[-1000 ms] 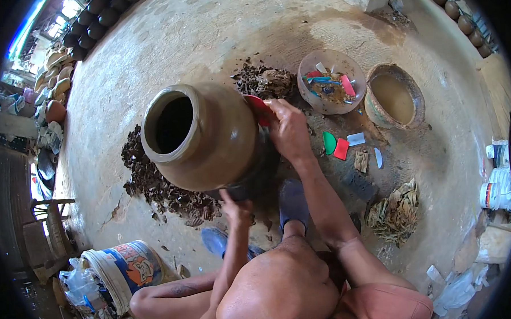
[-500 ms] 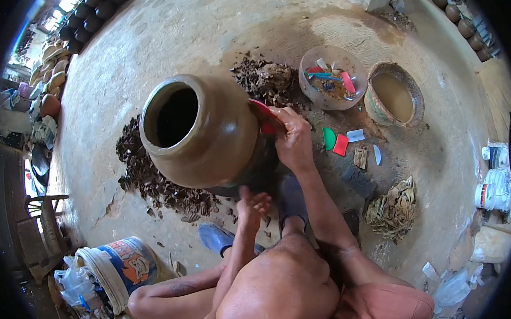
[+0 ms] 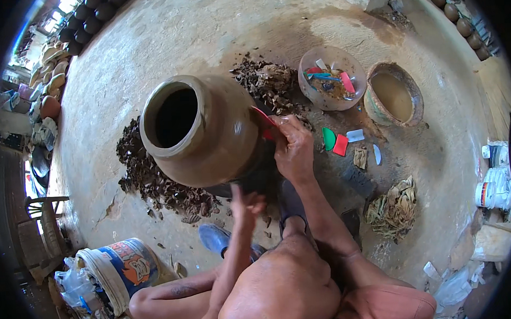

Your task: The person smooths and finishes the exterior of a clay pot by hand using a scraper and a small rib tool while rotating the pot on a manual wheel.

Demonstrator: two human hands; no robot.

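A large wet clay pot (image 3: 230,132) with a wide round mouth stands left of centre, on a dark base mostly hidden beneath it. My right hand (image 3: 295,147) is closed on a red flat scraper (image 3: 267,123), a thin piece whose edge lies against the pot's right side. Fingers cover the rest of the scraper. My left hand (image 3: 246,204) is near the dark base at the pot's near side, its thumb stretched out and its other fingers loosely apart. It looks a little blurred and holds nothing that I can see.
Dark clay scraps (image 3: 153,178) lie left of the pot, with another heap (image 3: 269,82) behind it. At the right stand a clear bowl of scrapers (image 3: 334,103) and a bucket of murky water (image 3: 394,96). Green, red and white pieces lie near a crumpled leafy bundle (image 3: 392,210). A bucket (image 3: 120,271) stands near left.
My left hand has shifted slightly left and up beside the base. My right hand stays at the pot's side with the scraper, a little lower, its wrist turned slightly. The pot's surface marks have changed.
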